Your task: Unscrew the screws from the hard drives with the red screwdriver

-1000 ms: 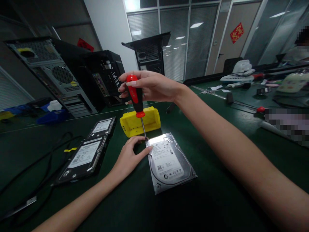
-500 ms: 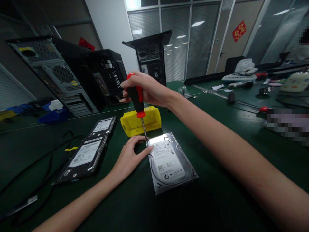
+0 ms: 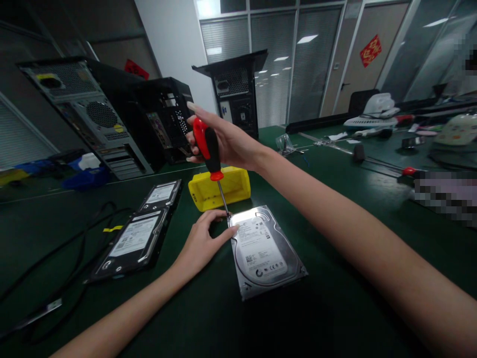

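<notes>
A silver hard drive (image 3: pixel 261 253) lies label up on the green table. My left hand (image 3: pixel 203 241) grips its far left corner, thumb on the top face and index finger curled round by the screwdriver tip. The red and black screwdriver (image 3: pixel 209 151) stands slightly tilted, its shaft reaching down to that same corner; the tip's exact contact is too small to make out. Round the handle is my right hand (image 3: pixel 233 144), with one finger stretched over the top and the others curled behind. Just past the drive sits a yellow bin (image 3: pixel 238 185) with small dark bits inside.
Two more hard drives (image 3: pixel 136 236) lie to the left beside black cables (image 3: pixel 80 248). Open computer cases (image 3: pixel 100 114) stand along the back left. Another case (image 3: pixel 234 94) is behind the bin. On the right lie a red-handled tool (image 3: pixel 409 171) and assorted items.
The screwdriver handle has turned, its red and black sides swapping over. My right hand's fingers have shifted and loosened round it. My left hand and the drive hold their place.
</notes>
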`<action>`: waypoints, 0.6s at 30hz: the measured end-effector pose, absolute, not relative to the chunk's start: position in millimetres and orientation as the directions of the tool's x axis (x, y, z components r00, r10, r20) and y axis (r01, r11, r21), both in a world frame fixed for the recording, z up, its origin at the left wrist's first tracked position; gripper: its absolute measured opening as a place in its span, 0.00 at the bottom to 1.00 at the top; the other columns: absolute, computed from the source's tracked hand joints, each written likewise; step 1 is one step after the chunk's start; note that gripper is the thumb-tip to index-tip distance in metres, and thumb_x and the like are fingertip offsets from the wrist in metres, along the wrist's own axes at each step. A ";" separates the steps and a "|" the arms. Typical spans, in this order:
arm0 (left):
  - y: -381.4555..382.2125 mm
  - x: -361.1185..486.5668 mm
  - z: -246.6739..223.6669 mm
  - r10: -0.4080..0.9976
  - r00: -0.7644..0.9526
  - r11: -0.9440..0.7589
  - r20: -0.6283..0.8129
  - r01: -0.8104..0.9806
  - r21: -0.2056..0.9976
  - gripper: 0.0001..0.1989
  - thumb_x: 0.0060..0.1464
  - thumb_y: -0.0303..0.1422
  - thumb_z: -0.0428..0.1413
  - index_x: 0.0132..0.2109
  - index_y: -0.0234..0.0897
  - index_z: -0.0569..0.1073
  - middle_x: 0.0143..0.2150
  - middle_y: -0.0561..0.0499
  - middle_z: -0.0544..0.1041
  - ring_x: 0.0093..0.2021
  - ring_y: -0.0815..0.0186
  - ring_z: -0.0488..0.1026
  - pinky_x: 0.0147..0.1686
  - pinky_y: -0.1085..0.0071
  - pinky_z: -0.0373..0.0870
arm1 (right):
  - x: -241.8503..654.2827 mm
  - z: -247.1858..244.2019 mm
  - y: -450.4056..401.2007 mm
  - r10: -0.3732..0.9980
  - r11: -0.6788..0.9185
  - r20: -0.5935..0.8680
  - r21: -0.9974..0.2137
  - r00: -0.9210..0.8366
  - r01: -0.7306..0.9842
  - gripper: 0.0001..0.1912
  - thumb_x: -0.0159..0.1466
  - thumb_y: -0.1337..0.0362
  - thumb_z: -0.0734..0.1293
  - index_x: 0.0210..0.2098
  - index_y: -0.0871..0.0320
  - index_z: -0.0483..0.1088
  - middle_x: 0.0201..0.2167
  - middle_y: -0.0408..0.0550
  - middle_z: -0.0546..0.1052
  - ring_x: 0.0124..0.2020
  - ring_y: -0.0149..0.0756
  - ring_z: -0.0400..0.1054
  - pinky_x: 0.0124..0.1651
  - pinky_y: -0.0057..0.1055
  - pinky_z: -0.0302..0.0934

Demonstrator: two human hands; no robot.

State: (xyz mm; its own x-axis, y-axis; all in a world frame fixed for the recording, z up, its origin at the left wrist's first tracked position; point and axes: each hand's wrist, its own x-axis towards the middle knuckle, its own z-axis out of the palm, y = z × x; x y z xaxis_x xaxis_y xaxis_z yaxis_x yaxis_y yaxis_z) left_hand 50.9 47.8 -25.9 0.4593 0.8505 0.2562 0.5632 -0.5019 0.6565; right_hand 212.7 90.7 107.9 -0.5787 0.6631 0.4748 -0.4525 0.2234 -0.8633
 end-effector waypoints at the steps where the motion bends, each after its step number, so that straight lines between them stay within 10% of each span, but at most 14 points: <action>1: 47.6 50.9 -25.8 0.851 0.458 -0.500 0.255 0.563 0.658 0.20 0.52 0.45 0.56 0.48 0.38 0.70 0.50 0.47 0.72 0.50 0.58 0.68 0.51 0.59 0.64 | 208.4 106.2 91.2 0.692 0.272 0.502 -0.847 -0.519 -0.456 0.12 0.60 0.58 0.64 0.36 0.59 0.59 0.26 0.39 0.66 0.26 0.24 0.61 0.36 0.28 0.63; 9: 46.8 51.5 -24.5 0.846 0.463 -0.510 0.265 0.555 0.658 0.20 0.52 0.44 0.56 0.48 0.37 0.71 0.49 0.47 0.72 0.49 0.59 0.69 0.51 0.61 0.66 | 197.9 96.7 98.7 0.773 0.460 0.594 -0.767 -0.223 -0.447 0.19 0.52 0.60 0.71 0.28 0.58 0.55 0.21 0.36 0.62 0.20 0.20 0.55 0.17 0.19 0.48; 18: 46.2 51.0 -23.4 0.854 0.456 -0.495 0.252 0.560 0.664 0.21 0.52 0.44 0.56 0.49 0.37 0.70 0.50 0.47 0.72 0.49 0.59 0.69 0.50 0.62 0.66 | 200.0 89.3 111.2 0.797 0.362 0.579 -0.685 -0.170 -0.632 0.15 0.51 0.61 0.71 0.32 0.61 0.64 0.23 0.38 0.65 0.24 0.20 0.59 0.18 0.17 0.54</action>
State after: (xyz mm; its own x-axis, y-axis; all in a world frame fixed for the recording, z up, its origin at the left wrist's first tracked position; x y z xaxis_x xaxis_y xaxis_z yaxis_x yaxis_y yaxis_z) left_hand 51.0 46.2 -23.4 0.4557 0.8537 0.2521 0.5598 -0.4950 0.6645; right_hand 200.0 111.2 89.3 -0.1699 0.7975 0.5789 -0.6321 0.3625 -0.6849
